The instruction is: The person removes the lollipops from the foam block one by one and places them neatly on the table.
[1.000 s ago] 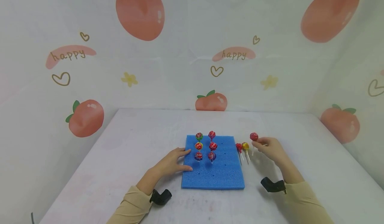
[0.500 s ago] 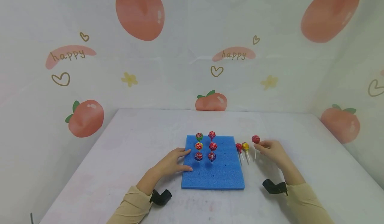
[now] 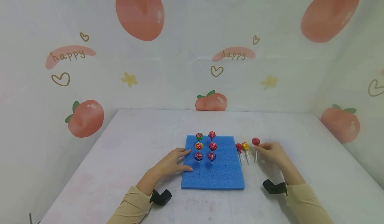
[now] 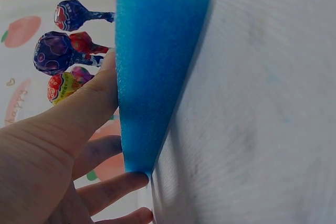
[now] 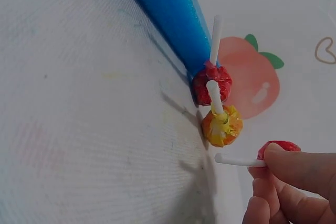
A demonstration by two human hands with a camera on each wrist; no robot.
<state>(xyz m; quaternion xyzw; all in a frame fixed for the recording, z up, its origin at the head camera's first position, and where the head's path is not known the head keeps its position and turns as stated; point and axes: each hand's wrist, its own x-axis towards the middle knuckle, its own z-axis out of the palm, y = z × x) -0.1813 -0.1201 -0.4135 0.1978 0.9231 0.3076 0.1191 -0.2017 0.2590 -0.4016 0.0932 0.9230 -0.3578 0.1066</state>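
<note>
Readable only on the backdrop cloth point(image 3: 186, 67) behind the tabletop's far edge: "happy" on a pink brushstroke point(image 3: 70, 54) towards the left, "happy" again on a second pink brushstroke point(image 3: 234, 54) near the middle. Lollipop wrapper print too small to read.

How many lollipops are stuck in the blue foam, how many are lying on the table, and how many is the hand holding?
Standing in the blue foam pad: 6
Lying on the table beside the pad: 2, red lollipop and yellow lollipop
Held by the right hand: 1, red held lollipop
Total: 9 lollipops
</note>
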